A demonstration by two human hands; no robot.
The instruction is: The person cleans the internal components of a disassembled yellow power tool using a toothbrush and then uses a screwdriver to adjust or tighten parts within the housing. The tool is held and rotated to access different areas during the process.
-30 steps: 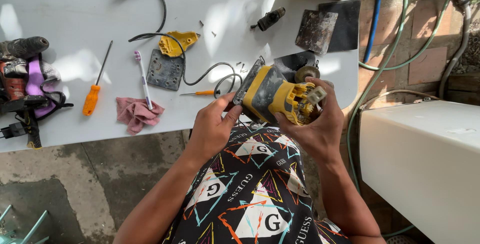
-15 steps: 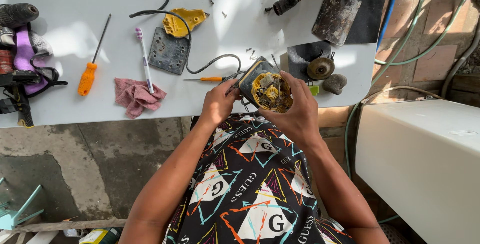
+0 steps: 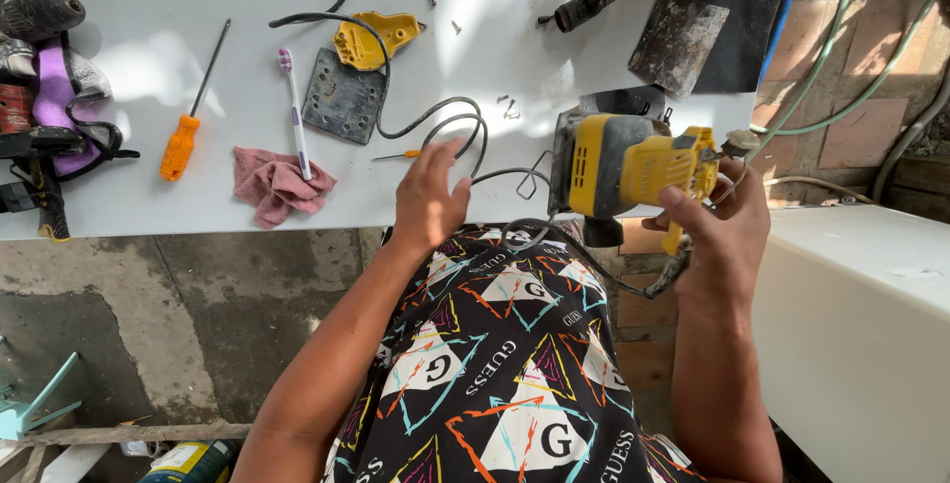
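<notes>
While your right hand (image 3: 717,231) grips the yellow-and-grey sander body (image 3: 633,171) at right of centre in the frame, just past the white table's (image 3: 148,196) near edge, the work reads as mid-disassembly or repair.

- Right hand: closed around the sander's yellow end, fingers wrapped, thumb on the casing.
- Left hand (image 3: 430,201): open, fingers spread, holding nothing; it hovers at the table edge beside the black power cord (image 3: 435,122), near a small orange-handled screwdriver (image 3: 401,155).
- Centre, further up: grey perforated base plate (image 3: 343,97), with a yellow housing piece (image 3: 374,40) above it.
- Left of that: toothbrush (image 3: 295,107), pink rag (image 3: 277,184), large orange-handled screwdriver (image 3: 188,127).
- Upper right: dark sanding pads (image 3: 693,38).

Judgement: the next move likely calls for picking up a tool with your free left hand, keeping the sander steady and the cord clear.
</notes>
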